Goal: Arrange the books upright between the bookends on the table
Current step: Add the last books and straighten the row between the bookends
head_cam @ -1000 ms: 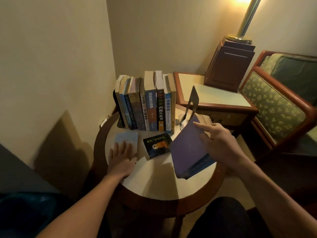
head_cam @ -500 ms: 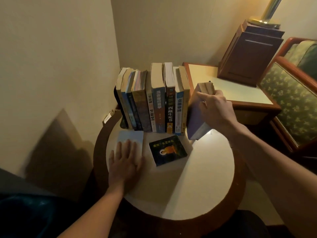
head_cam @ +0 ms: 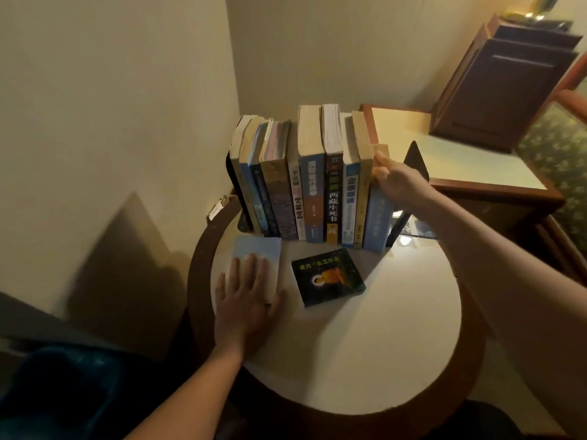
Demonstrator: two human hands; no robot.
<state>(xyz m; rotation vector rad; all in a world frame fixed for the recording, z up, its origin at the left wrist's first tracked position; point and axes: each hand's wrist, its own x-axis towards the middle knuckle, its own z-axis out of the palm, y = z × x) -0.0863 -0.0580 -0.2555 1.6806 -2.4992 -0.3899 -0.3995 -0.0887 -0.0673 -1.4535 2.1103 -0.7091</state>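
- Books standing upright (head_cam: 313, 185): about ten in one row, spines facing the person. The leftmost few blur together, so the count is not certain.
- Books lying flat: two. A pale book (head_cam: 259, 250) lies at the near left of the row, and a dark book (head_cam: 327, 277) lies just beside it to the right, not touching it.
- Bookends: two, both black. The left bookend (head_cam: 232, 188) touches the first book. The right bookend (head_cam: 415, 163) leans, just beside the last book.
- Right hand (head_cam: 398, 184) reaches across to the light blue book (head_cam: 376, 217), the last on the right of the row. Its fingers (head_cam: 379, 165) are bent over the book's top edge, holding it upright against its cream neighbour.
- Left hand (head_cam: 244, 300) lies palm down on the pale book, fingers straight and slightly spread, thumb out to the side.
- The table (head_cam: 365, 344) is round with a dark wooden rim. The row stands along its far edge and the near half is bare.
- A wall (head_cam: 111, 122) closes the left side. A side table (head_cam: 460, 160) stands just beyond the right bookend.
- Only a narrow gap shows between the light blue book and the right bookend.
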